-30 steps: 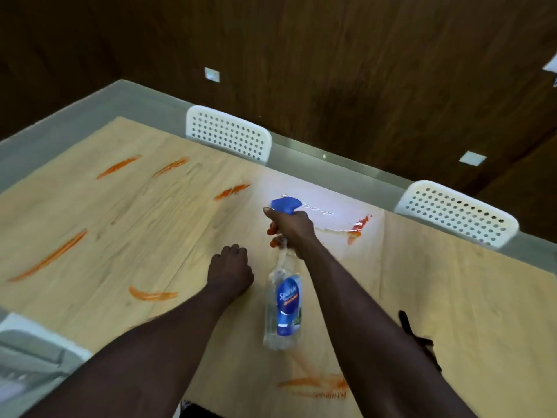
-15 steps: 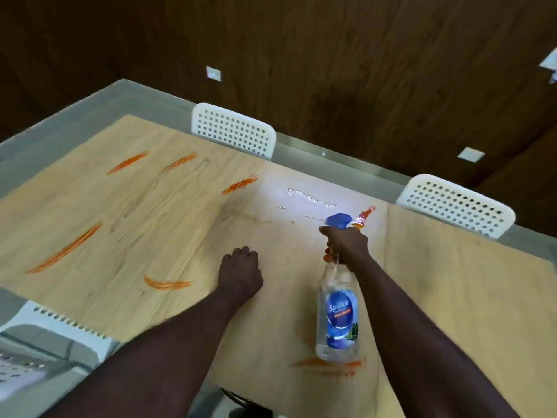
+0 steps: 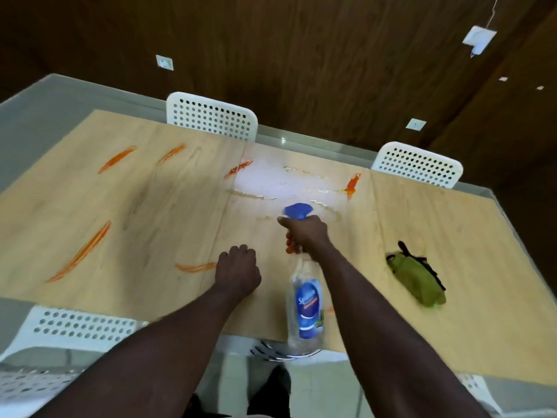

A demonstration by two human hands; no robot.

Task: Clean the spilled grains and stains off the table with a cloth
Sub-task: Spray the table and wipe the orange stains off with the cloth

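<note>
Head view: right hand (image 3: pixel 307 233) grips clear spray bottle (image 3: pixel 306 309).

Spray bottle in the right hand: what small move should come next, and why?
Probably swing the clear, blue-capped spray bottle that the right hand grips leftward: the wet patch covers only the far middle of the wooden table, while the orange streaks left of the left hand look dry.

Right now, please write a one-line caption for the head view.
The right hand grips a spray bottle above the orange-stained table; left hand rests on it; green cloth lies aside.
</note>
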